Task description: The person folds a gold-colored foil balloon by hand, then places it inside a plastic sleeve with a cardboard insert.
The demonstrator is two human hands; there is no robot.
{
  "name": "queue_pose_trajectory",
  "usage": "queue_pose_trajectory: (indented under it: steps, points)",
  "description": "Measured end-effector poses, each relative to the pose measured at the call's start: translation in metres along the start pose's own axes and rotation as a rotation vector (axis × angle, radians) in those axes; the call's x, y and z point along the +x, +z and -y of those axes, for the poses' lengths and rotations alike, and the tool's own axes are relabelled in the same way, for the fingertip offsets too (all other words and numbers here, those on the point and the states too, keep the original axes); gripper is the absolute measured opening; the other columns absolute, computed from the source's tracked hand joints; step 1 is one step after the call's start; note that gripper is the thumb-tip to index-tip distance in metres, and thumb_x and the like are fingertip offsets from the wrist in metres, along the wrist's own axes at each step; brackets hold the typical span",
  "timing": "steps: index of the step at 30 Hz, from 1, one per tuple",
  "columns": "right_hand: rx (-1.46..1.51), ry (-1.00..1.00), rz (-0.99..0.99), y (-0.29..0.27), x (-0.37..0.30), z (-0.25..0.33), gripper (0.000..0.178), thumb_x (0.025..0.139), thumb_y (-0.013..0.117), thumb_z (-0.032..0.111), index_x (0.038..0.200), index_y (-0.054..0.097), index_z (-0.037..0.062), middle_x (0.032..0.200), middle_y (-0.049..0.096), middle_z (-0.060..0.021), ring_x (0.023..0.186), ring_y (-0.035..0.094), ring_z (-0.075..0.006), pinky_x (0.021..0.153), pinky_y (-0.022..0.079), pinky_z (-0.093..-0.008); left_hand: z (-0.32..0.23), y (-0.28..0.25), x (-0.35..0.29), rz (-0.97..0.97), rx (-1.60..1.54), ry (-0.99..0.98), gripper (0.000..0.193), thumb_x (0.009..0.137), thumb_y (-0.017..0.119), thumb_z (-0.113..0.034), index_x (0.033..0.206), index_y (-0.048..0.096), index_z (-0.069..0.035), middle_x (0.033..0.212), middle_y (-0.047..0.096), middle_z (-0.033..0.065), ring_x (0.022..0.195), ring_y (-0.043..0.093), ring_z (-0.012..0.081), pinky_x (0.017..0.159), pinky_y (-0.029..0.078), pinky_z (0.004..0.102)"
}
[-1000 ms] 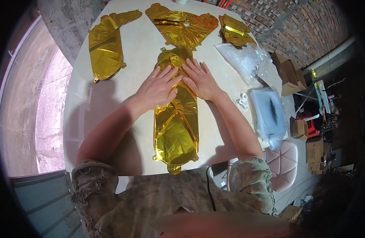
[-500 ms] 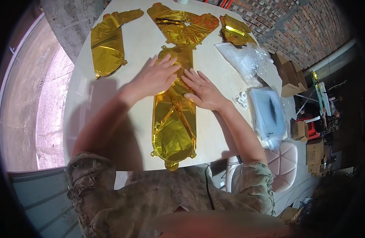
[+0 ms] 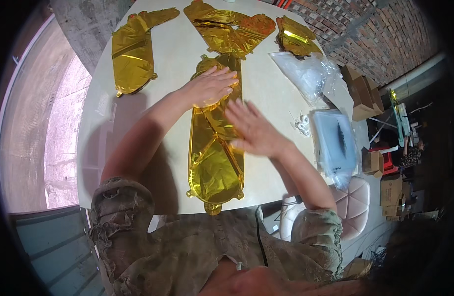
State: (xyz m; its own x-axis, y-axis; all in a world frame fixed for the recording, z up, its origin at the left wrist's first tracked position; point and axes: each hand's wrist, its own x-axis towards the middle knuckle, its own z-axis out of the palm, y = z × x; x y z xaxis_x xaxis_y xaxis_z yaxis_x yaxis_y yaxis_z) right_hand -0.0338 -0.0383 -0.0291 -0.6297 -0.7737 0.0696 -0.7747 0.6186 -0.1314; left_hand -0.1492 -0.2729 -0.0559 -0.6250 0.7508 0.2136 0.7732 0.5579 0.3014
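A flat gold foil balloon [image 3: 214, 172] lies lengthwise down the middle of the table, its near tab over the front edge. My left hand [image 3: 213, 88] rests flat across its upper part, fingers stretched to the right. Over the balloon's right side is my right hand [image 3: 254, 129], fingers spread and slightly blurred; whether it touches the foil I cannot tell. Beyond the hands lies a wider gold foil balloon [image 3: 232, 30]. Another folded foil balloon [image 3: 133, 56] lies at the far left, and a stack of gold foil [image 3: 297, 37] at the far right.
Clear plastic bags [image 3: 306, 76] lie right of the middle, with a pile of clear bluish plastic sleeves [image 3: 334, 140] nearer. Small white items [image 3: 302, 125] sit beside them. A padded chair [image 3: 353, 204] stands at the right edge, cardboard boxes [image 3: 361, 91] behind, under a brick wall [image 3: 355, 29].
My left hand has slid to the right across the foil. My right hand has shifted slightly right and nearer to me.
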Motion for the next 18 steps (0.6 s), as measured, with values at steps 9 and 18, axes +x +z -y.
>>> queue_pose_trajectory:
  steps: [9,18]
  points:
    - [0.892,-0.471,0.224,-0.042,-0.073,0.069,0.051,0.097,0.064,0.037,0.135,0.06,0.0039,0.141,0.058,-0.0186,0.138,0.047,-0.0388,0.119,0.027,-0.0561,-0.007,-0.008,-0.01,0.016,0.034,-0.031,0.049,0.108,0.037,-0.032,0.15,0.043,-0.008,0.162,0.031,0.0091,0.152,0.023,0.0276,0.126,0.014,0.0454]
    - [0.14,0.079,-0.114,-0.005,0.068,-0.121,0.05,0.106,0.037,0.027,0.152,0.04,0.0066,0.16,0.033,-0.0183,0.151,0.024,-0.0361,0.124,0.016,-0.0473,-0.009,-0.007,-0.005,0.025,0.054,-0.03,0.049,0.107,0.037,-0.032,0.15,0.043,-0.008,0.161,0.034,0.0102,0.151,0.025,0.0278,0.126,0.016,0.0448]
